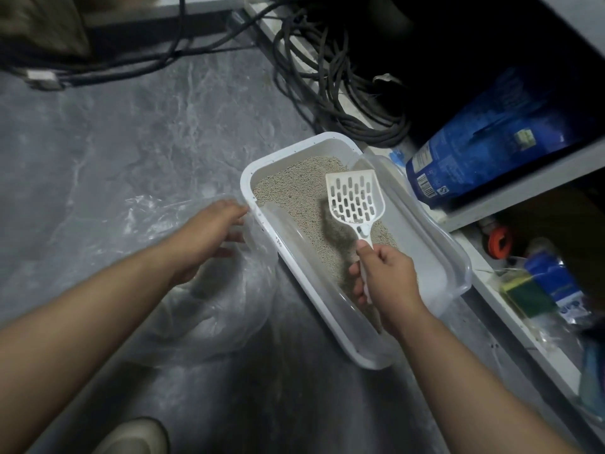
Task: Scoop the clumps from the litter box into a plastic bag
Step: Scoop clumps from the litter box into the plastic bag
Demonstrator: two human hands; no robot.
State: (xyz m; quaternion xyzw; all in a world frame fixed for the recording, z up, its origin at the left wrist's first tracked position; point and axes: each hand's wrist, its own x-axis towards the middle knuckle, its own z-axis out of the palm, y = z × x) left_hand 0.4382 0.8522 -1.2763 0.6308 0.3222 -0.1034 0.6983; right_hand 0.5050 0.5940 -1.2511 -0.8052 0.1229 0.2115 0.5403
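A white litter box (258,221) holding pale grey litter (294,188) sits on the dark floor. My right hand (384,280) grips the handle of a white slotted scoop (355,196), held above the litter with nothing visible in it. A clear plastic bag (183,299) lies crumpled on the floor left of the box. My left hand (209,234) reaches over the bag, fingers extended toward the box's left rim and touching the bag's edge.
Coiled black cables (330,93) lie behind the box. A blue bag (484,145) rests on a grey shelf (523,188) to the right, with sponges and small items (540,290) below. A shoe tip (137,437) shows at the bottom left.
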